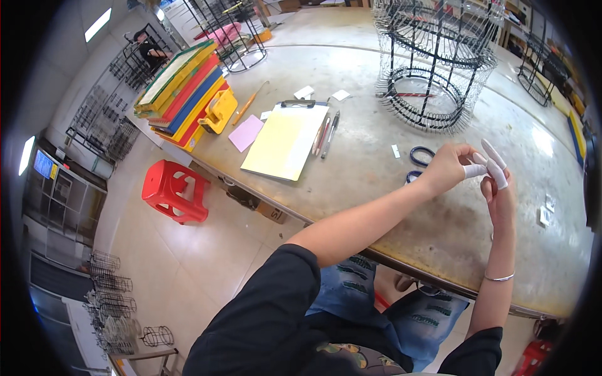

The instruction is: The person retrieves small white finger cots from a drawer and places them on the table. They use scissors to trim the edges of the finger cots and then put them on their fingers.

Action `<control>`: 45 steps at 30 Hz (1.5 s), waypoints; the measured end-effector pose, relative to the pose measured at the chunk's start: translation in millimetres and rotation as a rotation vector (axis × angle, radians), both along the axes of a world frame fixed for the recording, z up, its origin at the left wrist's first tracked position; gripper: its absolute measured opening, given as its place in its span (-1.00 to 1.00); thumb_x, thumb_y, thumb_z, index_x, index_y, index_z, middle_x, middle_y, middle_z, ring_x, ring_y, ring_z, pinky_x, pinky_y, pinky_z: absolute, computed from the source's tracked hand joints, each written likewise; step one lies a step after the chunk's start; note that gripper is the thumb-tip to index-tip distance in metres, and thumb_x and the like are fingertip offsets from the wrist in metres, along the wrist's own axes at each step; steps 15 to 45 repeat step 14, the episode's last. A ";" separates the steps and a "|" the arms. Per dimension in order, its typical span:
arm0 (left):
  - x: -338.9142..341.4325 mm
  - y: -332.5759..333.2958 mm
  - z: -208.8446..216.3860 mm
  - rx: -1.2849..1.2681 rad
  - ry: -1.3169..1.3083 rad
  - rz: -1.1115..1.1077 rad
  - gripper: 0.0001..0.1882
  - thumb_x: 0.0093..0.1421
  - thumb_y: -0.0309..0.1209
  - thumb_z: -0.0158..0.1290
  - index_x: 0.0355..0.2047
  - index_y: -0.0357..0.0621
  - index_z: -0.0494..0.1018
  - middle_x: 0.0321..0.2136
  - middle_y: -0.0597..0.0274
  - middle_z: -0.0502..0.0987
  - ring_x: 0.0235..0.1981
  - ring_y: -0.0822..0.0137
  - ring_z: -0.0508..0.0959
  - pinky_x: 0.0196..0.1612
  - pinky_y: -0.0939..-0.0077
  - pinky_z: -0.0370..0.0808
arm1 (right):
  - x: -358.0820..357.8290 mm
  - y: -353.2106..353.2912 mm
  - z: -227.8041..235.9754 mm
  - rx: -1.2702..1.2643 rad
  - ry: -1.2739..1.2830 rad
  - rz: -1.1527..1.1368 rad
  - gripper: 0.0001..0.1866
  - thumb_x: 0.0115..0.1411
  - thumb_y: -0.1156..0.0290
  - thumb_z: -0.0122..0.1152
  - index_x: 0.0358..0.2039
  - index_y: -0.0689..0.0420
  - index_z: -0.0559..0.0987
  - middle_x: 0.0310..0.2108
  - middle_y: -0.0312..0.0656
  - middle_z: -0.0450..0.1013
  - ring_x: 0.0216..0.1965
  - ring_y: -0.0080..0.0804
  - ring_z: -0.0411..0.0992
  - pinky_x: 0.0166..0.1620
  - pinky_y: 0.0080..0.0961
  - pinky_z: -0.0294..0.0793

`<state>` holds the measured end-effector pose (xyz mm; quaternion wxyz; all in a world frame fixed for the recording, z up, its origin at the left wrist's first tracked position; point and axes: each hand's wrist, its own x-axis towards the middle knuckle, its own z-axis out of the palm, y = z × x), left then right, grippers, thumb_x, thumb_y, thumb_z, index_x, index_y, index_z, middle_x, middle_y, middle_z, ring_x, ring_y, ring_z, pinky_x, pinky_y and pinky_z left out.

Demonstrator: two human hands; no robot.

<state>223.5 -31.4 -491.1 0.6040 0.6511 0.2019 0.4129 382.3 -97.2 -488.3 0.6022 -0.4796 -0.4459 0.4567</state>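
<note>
Over the table's near right part, my left hand (pixel 446 167) and my right hand (pixel 500 187) meet, fingertips touching. White finger cots (pixel 495 170) cover some of the fingers. The left hand is closed in a pinch against the right hand's covered fingers. The right fingers are bent and pressed together. Whatever lies between the fingertips is too small to make out. Just left of my left hand lie dark blue scissor handles (pixel 422 155), the rest hidden behind the hand and forearm. A small white slip (pixel 396 151) lies beside them.
A black wire rack (pixel 433 75) with many hooks stands beyond my hands. To the left are a clipboard with yellow paper (pixel 288 141), pens (pixel 329 135), a pink note (pixel 246 133), a yellow tape dispenser (pixel 218 111) and stacked colourful trays (pixel 182 94). A red stool (pixel 175 191) stands on the floor.
</note>
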 end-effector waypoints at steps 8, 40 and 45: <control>8.0 -2.7 -13.4 -0.090 -0.096 -0.119 -0.78 0.06 -0.37 0.23 -0.33 -0.26 0.59 -0.48 0.31 0.58 -0.47 0.59 0.47 -0.38 0.64 0.39 | -0.7 -1.2 -4.9 0.063 -0.060 0.143 -0.44 0.26 0.30 -0.08 0.22 0.31 0.18 -0.29 -0.15 0.54 -0.86 -0.83 0.04 -0.78 -0.87 -0.02; 4.3 -2.4 -10.5 -0.036 0.007 -0.114 -0.76 0.04 -0.41 0.23 -0.28 -0.25 0.58 -0.42 0.20 0.61 -0.37 0.52 0.51 -0.25 0.56 0.44 | -0.7 -0.8 0.7 0.056 0.235 0.247 -0.29 0.23 0.25 -0.04 0.29 0.29 -0.02 0.16 -0.01 0.22 -0.39 -0.59 0.26 -0.62 -0.98 0.22; 4.3 -2.4 -10.5 -0.036 0.007 -0.114 -0.76 0.04 -0.41 0.23 -0.28 -0.25 0.58 -0.42 0.20 0.61 -0.37 0.52 0.51 -0.25 0.56 0.44 | -0.7 -0.8 0.7 0.056 0.235 0.247 -0.29 0.23 0.25 -0.04 0.29 0.29 -0.02 0.16 -0.01 0.22 -0.39 -0.59 0.26 -0.62 -0.98 0.22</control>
